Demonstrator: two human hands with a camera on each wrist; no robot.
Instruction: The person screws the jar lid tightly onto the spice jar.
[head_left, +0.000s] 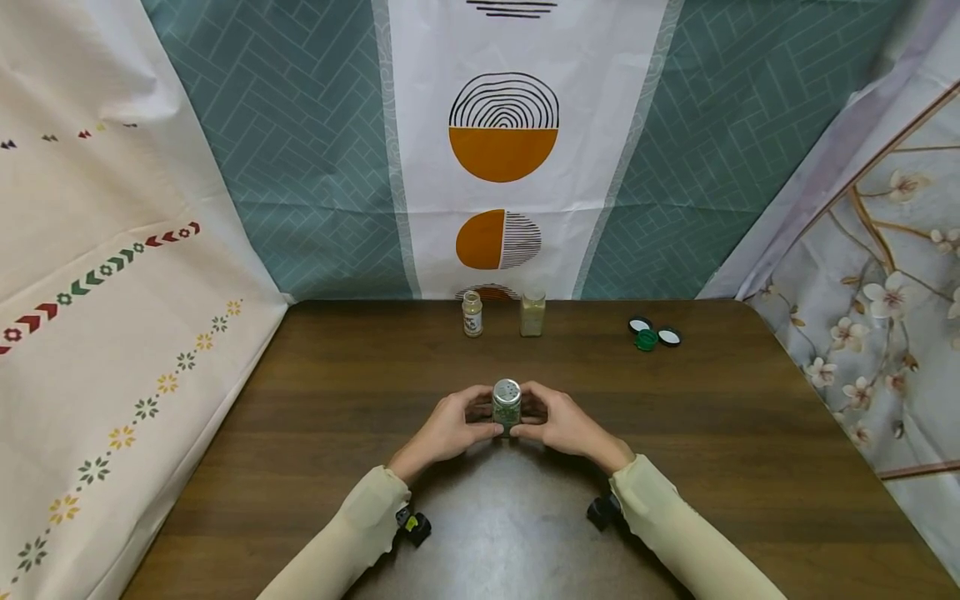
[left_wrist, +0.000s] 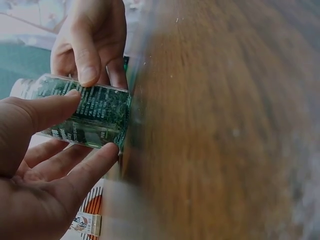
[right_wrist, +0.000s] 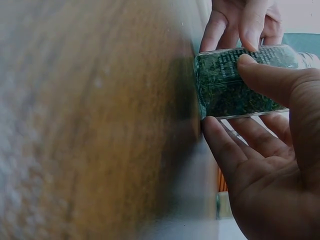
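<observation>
A clear glass spice jar (head_left: 507,410) of dried green herbs stands upright near the middle of the table, its silver shaker top full of small holes facing up. My left hand (head_left: 453,425) grips it from the left, and my right hand (head_left: 561,423) grips it from the right. Both thumbs press on the near face, over the printed label (left_wrist: 100,105) seen in the left wrist view. Fingers curl behind the glass. In the right wrist view the herbs (right_wrist: 225,92) show through the wall, and the jar's base is right at the tabletop.
At the back edge stand a small labelled jar (head_left: 472,315) with pale contents and a squarer jar (head_left: 532,315) of yellowish-green powder. Two black-rimmed lids (head_left: 670,337) with white insides and a green cap (head_left: 646,340) lie at the back right. Patterned cloths hang around the wooden table (head_left: 337,375).
</observation>
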